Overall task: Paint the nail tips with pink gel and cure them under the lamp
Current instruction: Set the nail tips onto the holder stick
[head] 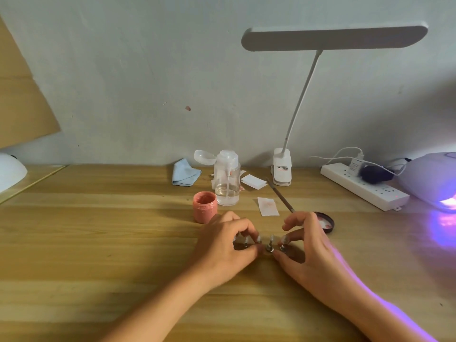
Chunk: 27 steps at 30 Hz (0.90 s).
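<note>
A: Position of the nail tips [272, 237]?
B: Recorded upright on a holder [269, 248], just in front and to the right of the open pink gel jar [204, 207].
A: Hands?
B: Left hand [227, 240]: fingers curled, clamped on the holder's left part. Right hand [303, 245]: thumb and forefinger pinched on its right end.
A: Curing lamp [434, 178]?
B: Noted far right of the jar, violet glow lit. Brush [280, 196] and lid [325, 222] are seen between.

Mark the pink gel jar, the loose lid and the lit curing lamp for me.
pink gel jar [204, 209]: head view, front wall of the open jar.
lid [326, 222]: head view, its pink-stained inner face.
curing lamp [430, 178]: head view, lilac dome above the glowing opening.
</note>
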Tool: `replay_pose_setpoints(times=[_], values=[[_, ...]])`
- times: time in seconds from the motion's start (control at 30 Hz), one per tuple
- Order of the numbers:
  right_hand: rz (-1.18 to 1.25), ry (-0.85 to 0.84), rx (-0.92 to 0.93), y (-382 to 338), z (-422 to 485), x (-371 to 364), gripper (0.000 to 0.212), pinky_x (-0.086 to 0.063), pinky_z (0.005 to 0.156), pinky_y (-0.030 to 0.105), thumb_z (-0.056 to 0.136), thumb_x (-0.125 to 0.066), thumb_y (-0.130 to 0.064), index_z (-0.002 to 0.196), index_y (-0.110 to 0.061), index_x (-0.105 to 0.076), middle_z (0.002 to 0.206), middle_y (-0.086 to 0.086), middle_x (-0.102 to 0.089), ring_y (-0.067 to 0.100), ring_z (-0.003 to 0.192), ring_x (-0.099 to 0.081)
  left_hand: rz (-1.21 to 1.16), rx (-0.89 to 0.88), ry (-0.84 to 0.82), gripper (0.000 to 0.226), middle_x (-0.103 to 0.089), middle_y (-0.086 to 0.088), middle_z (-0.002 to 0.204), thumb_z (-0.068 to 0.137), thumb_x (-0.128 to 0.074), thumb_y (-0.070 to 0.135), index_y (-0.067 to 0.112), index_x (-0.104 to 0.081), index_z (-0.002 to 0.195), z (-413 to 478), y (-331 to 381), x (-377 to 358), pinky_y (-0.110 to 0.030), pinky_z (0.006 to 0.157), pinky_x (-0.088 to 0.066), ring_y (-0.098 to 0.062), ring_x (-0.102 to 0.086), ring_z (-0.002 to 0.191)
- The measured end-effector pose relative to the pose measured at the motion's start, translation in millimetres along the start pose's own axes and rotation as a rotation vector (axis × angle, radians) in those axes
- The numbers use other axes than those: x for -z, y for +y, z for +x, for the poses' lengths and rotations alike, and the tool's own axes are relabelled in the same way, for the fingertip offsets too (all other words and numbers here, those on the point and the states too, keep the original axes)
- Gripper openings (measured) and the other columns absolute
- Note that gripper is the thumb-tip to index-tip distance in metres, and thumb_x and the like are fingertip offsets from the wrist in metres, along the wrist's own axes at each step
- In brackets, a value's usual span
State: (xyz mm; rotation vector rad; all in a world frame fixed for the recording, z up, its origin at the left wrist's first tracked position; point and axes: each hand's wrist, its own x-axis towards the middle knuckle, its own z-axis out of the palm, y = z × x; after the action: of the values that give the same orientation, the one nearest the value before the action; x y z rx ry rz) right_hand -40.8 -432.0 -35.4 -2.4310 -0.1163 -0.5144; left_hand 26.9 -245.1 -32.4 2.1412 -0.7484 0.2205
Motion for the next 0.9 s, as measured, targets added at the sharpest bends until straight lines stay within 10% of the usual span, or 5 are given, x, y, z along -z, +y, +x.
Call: replay_pose_setpoints(times=[0.9], values=[[0.016,0.050,0.025,-0.1,0.1,-2.2,0.048,-0.048,0.077,0.013,0.086,-0.071,-0.012,0.107,-0.037,-0.036,0.108,-0.023,-0.048,-0.007,0.104,-0.054,0.069,0.062,-0.205,0.017,-0.058,0.018,0.099,0.064,-0.071,0.046,0.048,-0.064,0.079,8.1,2.2,13.7,-0.040,0.098,-0.045,-0.005,-0.056,0.096]])
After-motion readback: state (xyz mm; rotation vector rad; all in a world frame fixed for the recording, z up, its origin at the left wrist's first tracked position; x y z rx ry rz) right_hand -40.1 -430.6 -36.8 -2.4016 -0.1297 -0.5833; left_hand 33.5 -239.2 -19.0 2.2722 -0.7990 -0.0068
